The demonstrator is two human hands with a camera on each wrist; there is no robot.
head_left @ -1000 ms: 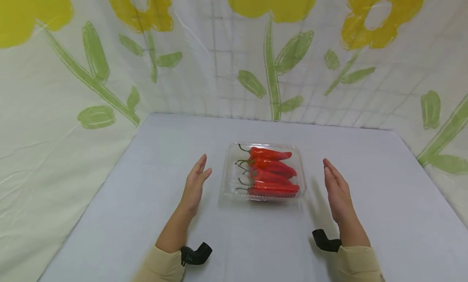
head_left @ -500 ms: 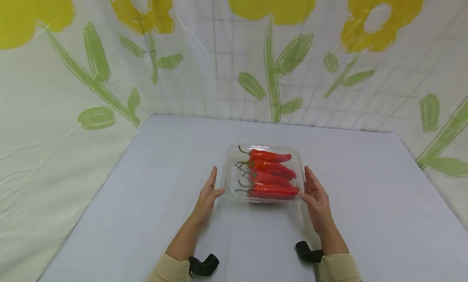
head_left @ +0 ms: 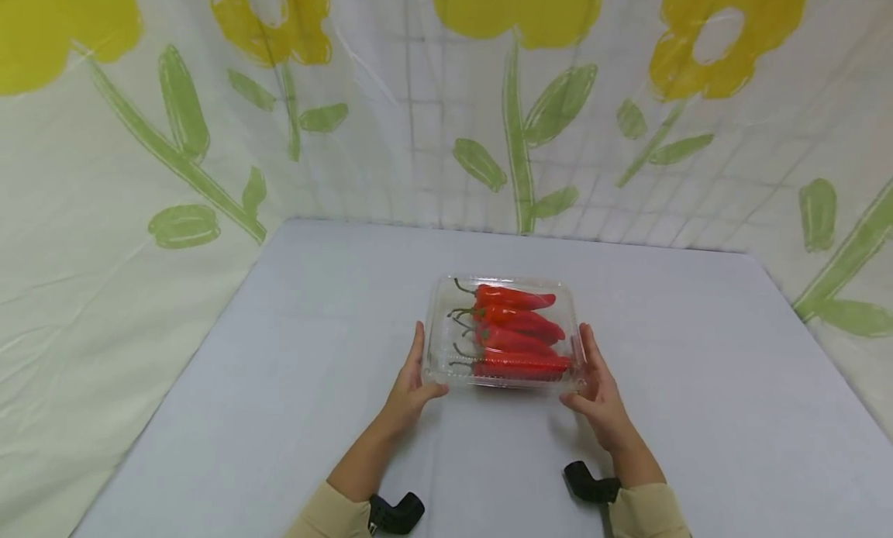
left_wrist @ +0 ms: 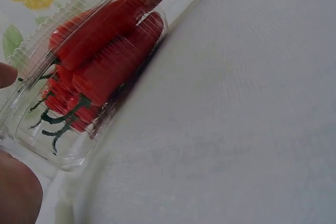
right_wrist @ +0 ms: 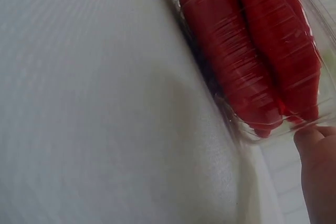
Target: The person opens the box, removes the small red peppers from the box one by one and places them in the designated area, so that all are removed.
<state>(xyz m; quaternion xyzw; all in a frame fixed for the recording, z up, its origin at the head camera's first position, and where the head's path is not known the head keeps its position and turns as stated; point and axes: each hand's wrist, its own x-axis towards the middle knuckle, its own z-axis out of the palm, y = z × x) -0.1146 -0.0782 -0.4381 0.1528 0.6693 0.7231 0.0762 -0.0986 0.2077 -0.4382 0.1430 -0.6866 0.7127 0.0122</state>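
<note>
A clear plastic clamshell box (head_left: 439, 344), closed, lies on the table with several long red peppers (head_left: 516, 317) inside, green stems to the left. At its near left corner my left hand (head_left: 407, 392) holds the box, fingers along the left side and thumb in front of the near edge. My right hand (head_left: 603, 402) holds the near right corner likewise, fingers along the right side. In the left wrist view the left thumb (left_wrist: 18, 188) shows beside the box's end. The right wrist view has a right-hand digit (right_wrist: 310, 139) touching the box corner. Some fingers are hidden.
A pale cloth covers the table (head_left: 335, 290). Behind and at the sides hangs a white curtain (head_left: 377, 181) printed with yellow flowers. Each wrist wears a black camera mount, one on the left (head_left: 398, 513) and one on the right (head_left: 590, 482).
Both hands have moved inward from either side to the box. Their thumbs have come down and round to its near corners. The box stays in about the same place.
</note>
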